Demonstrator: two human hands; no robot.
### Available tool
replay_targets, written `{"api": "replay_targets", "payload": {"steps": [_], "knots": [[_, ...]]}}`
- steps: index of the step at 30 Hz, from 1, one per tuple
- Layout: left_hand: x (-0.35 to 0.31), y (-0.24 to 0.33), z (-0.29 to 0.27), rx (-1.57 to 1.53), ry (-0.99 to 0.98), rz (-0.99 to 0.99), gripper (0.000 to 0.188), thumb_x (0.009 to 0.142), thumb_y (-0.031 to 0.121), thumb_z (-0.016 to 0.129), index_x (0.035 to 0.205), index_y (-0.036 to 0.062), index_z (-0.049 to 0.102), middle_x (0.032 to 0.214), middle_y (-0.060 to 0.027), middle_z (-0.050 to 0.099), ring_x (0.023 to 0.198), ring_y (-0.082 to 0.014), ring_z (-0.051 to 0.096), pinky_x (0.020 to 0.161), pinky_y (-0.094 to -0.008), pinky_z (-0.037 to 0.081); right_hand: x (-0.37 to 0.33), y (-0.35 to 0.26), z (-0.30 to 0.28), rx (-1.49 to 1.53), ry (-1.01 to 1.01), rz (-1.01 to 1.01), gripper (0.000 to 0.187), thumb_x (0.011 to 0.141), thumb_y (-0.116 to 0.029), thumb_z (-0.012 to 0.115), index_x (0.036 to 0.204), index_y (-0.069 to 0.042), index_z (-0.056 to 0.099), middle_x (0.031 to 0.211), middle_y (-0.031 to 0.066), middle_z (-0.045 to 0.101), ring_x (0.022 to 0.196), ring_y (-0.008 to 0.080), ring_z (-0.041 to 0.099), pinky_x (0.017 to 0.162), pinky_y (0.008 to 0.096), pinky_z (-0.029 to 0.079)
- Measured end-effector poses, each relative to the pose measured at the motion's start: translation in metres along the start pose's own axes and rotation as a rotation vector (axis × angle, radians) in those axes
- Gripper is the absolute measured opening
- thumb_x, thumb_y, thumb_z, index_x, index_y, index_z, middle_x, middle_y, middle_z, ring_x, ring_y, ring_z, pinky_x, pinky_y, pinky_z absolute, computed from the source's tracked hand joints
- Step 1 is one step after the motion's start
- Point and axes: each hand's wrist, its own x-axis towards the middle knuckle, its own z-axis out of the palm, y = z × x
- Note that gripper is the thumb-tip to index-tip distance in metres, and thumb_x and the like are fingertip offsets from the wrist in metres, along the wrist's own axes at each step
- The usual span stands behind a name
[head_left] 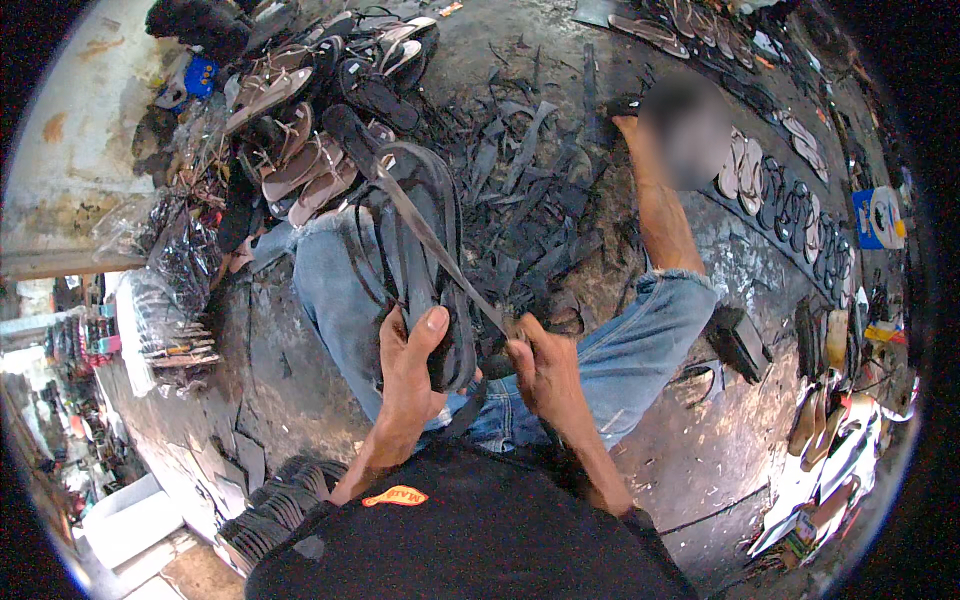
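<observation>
Nearest is a black cloth shirt (470, 530) with an orange emblem; beside it, at the lower left, lies a stack of dark ribbed pieces (280, 505). The hands work apart from each other. The left hand (410, 368) is clamped on the near end of a dark-grey, elongated sandal sole (410, 270), thumb on top, held above the left thigh of faded blue denim jeans (335, 275). The right hand (545, 365) pinches a long, flat, grey strip (432, 238), which slants across the sole from its far end. Beyond lie tangled black, ribbon-like scraps (520, 185); left of them, a heap of brown-and-black sandals (320, 170). At the far right, similar sandals stand in rows (770, 195).
</observation>
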Motion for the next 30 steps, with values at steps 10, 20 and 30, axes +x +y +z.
{"api": "replay_targets", "payload": {"steps": [10, 20, 30], "knots": [[0.008, -0.012, -0.028, -0.116, -0.022, -0.013, 0.039, 0.086, 0.034, 0.072, 0.106, 0.0027, 0.059, 0.076, -0.0124, 0.067, 0.051, -0.0223, 0.064, 0.043, -0.0332, 0.054, 0.115, -0.047, 0.005, -0.218, 0.018, 0.033, 0.029, 0.100, -0.042, 0.055, 0.102, -0.014, 0.059, 0.088, 0.0165, 0.070, 0.072, 0.0429, 0.066, 0.059, 0.0535, 0.050], [0.053, 0.077, -0.043, 0.236, -0.317, 0.447, 0.028, 0.091, 0.014, 0.064, 0.116, 0.0025, 0.060, 0.097, -0.0149, 0.070, 0.080, -0.0254, 0.070, 0.071, -0.0374, 0.059, 0.165, 0.045, -0.077, -0.020, 0.333, 0.201, 0.046, 0.101, -0.046, 0.057, 0.117, -0.003, 0.057, 0.086, 0.0165, 0.069, 0.076, 0.0316, 0.067, 0.072, 0.0414, 0.053], [0.428, 0.233, -0.116, 0.278, 0.094, 0.386, 0.056, 0.093, 0.031, 0.070, 0.140, 0.0076, 0.049, 0.133, -0.0109, 0.061, 0.123, -0.0239, 0.059, 0.098, -0.0430, 0.050, -0.128, 0.126, -0.213, 0.495, 1.257, 0.466, 0.027, 0.103, -0.025, 0.058, 0.122, -0.008, 0.052, 0.087, 0.0047, 0.061, 0.067, 0.0124, 0.061, 0.055, 0.0271, 0.051]]}}
